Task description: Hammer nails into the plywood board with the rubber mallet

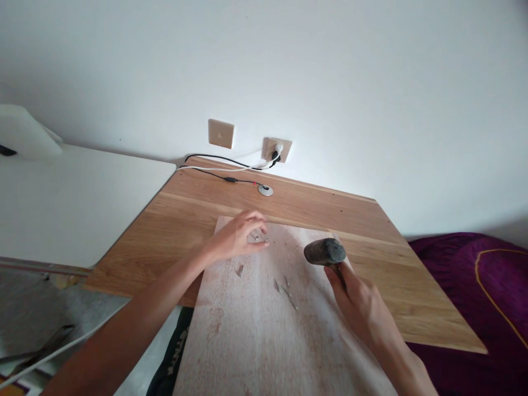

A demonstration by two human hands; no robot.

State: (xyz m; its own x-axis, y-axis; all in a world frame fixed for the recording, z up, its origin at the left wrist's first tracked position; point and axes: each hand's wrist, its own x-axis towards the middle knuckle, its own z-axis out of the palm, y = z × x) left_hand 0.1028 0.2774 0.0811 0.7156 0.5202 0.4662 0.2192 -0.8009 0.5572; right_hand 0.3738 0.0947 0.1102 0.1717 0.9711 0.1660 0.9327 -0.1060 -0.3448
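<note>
My left hand [241, 236] is over the far part of a pale wooden board [251, 330], its fingers curved and its thumb apart from them. Small metal nails [256, 237] show in the gap between thumb and fingers; whether the fingertips touch one I cannot tell. My right hand [358, 297] is wrapped round the handle of a hammer [325, 251], whose dark, thick head is raised above the board's right side. Several loose nails [290, 298] lie mid-board. A small metal piece [240, 270] sits below my left hand. Dark specks dot the board's far end.
Under the board is a brown wooden desktop [412, 286]. Black and white cables [223, 168] run along its back to a wall socket [277, 150], near a round cable grommet [265, 190]. A white table [82, 203] adjoins at left; purple fabric [466, 275] lies at right.
</note>
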